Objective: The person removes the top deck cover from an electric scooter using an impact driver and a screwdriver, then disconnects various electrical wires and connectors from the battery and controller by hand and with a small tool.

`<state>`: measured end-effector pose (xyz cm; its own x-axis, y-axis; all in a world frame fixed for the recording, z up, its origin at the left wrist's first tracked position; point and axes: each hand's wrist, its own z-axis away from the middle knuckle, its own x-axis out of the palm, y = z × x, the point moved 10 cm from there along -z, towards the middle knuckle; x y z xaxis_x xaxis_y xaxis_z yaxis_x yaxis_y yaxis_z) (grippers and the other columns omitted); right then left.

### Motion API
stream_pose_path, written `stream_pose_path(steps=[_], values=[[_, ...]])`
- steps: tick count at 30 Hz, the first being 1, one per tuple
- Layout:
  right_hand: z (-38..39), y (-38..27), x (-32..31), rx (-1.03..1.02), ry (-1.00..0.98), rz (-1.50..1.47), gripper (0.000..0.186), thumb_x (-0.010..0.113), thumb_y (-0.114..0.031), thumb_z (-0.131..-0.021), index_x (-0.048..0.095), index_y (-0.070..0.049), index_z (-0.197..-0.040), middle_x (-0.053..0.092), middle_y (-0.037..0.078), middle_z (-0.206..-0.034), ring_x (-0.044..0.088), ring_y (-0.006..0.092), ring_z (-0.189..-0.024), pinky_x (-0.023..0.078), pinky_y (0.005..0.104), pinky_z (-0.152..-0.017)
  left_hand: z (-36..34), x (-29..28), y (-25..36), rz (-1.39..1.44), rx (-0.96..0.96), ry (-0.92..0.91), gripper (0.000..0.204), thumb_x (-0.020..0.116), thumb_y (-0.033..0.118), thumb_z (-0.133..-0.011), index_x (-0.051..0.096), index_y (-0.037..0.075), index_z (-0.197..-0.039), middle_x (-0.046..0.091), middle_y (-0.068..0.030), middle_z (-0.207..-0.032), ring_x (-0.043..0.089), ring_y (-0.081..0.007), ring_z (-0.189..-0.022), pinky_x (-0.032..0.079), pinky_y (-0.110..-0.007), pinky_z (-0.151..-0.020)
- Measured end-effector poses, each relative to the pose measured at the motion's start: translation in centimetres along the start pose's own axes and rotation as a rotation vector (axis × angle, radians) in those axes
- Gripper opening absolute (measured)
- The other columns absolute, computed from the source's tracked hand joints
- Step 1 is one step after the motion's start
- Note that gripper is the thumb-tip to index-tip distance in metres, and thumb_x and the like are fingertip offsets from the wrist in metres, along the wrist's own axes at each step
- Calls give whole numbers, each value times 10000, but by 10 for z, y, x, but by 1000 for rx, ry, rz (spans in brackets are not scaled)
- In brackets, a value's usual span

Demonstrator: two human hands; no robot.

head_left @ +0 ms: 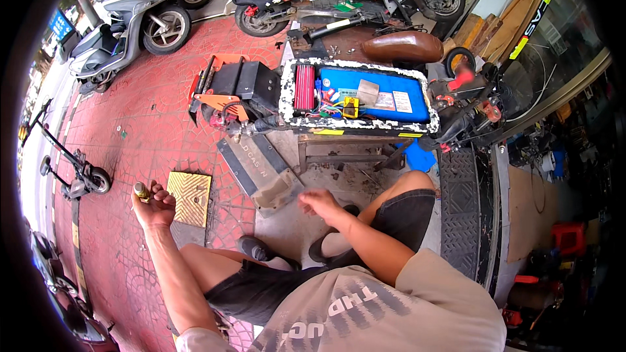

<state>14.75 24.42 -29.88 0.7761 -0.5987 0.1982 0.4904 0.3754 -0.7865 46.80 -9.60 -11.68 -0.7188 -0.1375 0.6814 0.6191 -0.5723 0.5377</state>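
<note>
My left hand (154, 207), held out over the red paving, grips a small gold cylindrical container (141, 191). Closer to the middle, my right hand (318, 202) has its fingers curled; whether anything is in them is unclear. It hovers beside a long grey-and-black cover plate (242, 163) lying on the ground. Beyond my hands, an opened scooter deck (287, 117) with white crusted sealant round its rim rests on a low bench (342, 158). Inside it are a blue battery pack (398, 88), a red-finned controller (304, 88), a yellow connector (350, 107) and loose wiring.
Parked scooters (130, 39) stand at the upper left, a kick scooter (88, 182) at the left. A brown seat (404, 47), black bags and parts lie behind the deck. Planks (482, 26) lean by the doorway. A blue sheet (418, 156) and a red stool (567, 240) are at the right.
</note>
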Motion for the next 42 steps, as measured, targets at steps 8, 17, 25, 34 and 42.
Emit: stream_pose_path(steps=[8,17,25,34,42], values=[[157,-345,-91,-1071,286,-130,353,668,-300,-1010,641,-56,-756,574,-8,-634,474,55,-526,314,213,-467,-6,-8,6,-28,9,85,699,400,687,-987,611,43,-1162,548,-5,-835,479,-127,-632,382,-300,-552],[86,-329,-181,-928,385,-260,385,677,-303,-1020,576,-105,-706,460,-25,-551,357,60,-429,218,246,-394,-15,-2,6,-58,20,54,723,392,698,-979,629,32,-1128,555,-9,-837,482,-133,-635,396,-302,-567],[87,-331,-180,-910,288,-342,383,678,-314,-1018,594,-69,-736,488,3,-557,388,81,-431,253,248,-411,-13,-3,4,-44,23,99,760,374,728,-979,624,29,-1141,545,-6,-852,471,-131,-650,379,-293,-569],[88,-331,-170,-897,310,-187,326,668,-337,-1019,663,-63,-844,564,2,-648,465,73,-539,302,229,-467,33,93,-24,-312,271,-208,259,660,390,-996,626,133,-984,646,-14,-823,531,-114,-632,404,-281,-536],[250,-339,20,-1089,-106,459,708,659,-498,-994,500,-16,-1487,626,173,-1369,631,251,-1214,483,393,-1017,231,272,-228,-1284,521,-1021,284,786,218,-910,608,26,-1021,646,-95,-854,654,-252,-698,531,-384,-644]])
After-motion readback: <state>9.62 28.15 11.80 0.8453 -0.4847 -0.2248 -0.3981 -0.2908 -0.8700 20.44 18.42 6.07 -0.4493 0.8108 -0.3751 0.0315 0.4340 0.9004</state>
